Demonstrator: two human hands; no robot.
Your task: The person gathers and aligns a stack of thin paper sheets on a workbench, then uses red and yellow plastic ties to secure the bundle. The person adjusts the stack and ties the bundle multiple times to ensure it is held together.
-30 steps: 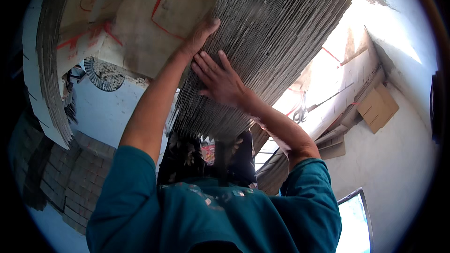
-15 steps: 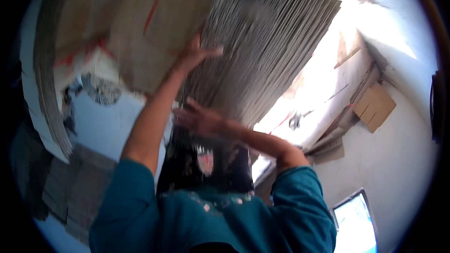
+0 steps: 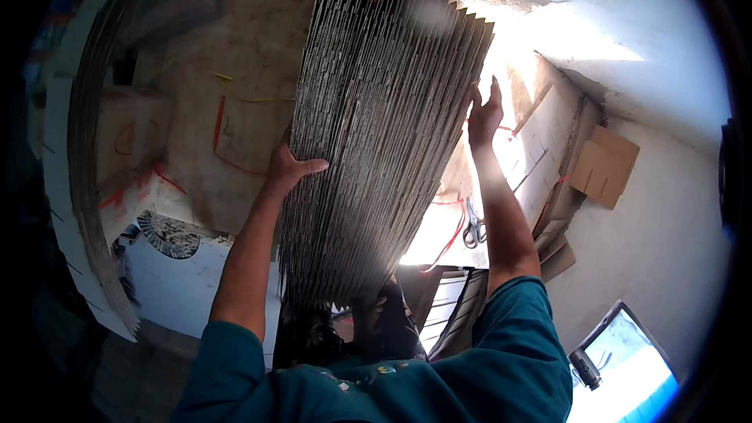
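A thick stack of grey-brown cardboard sheets (image 3: 376, 133) stands on edge in front of me, its many thin edges facing up. My left hand (image 3: 291, 166) grips the stack's left side. Its thumb lies over the top edges, and its fingers are hidden down the side. At the right side my right hand (image 3: 485, 116) is open, fingers stretched out and apart, next to the outermost sheet. Whether its palm presses on the sheet I cannot tell.
Scissors (image 3: 472, 229) and red strapping (image 3: 450, 244) lie right of the stack on a brightly lit surface. More cardboard stacks stand at the left (image 3: 86, 172) and along the right wall (image 3: 548, 137). A brown cardboard piece (image 3: 605, 166) leans there. A bright screen (image 3: 627, 368) is at lower right.
My right hand has gone from the stack's near end to its right side. The left hand now sits lower on the left side. The stack appears more upright and further left in view.
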